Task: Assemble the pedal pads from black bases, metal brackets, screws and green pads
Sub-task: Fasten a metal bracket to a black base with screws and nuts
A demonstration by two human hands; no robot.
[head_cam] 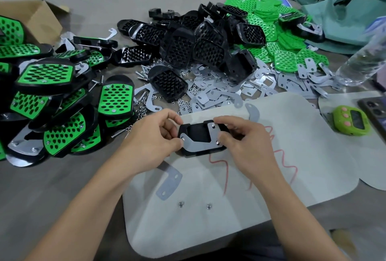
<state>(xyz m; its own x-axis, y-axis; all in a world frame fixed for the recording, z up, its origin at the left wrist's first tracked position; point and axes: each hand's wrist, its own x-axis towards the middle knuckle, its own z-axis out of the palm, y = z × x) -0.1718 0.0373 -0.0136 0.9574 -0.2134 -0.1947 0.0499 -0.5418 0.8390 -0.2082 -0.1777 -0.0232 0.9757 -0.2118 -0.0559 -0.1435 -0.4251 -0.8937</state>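
Nothing legible anywhere: no text, label, brand or number, only a wordless red scribble on the mat [271, 177].

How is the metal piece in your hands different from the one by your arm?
The held bracket sits on a black base with screws in its holes; the loose bracket lies on the white mat, holes empty. The left hand and right hand hold the first; no hand holds the second. Both are flat grey metal.

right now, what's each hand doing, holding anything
Left hand: pinching the left end of the black base.
Right hand: gripping the right end of the same base.
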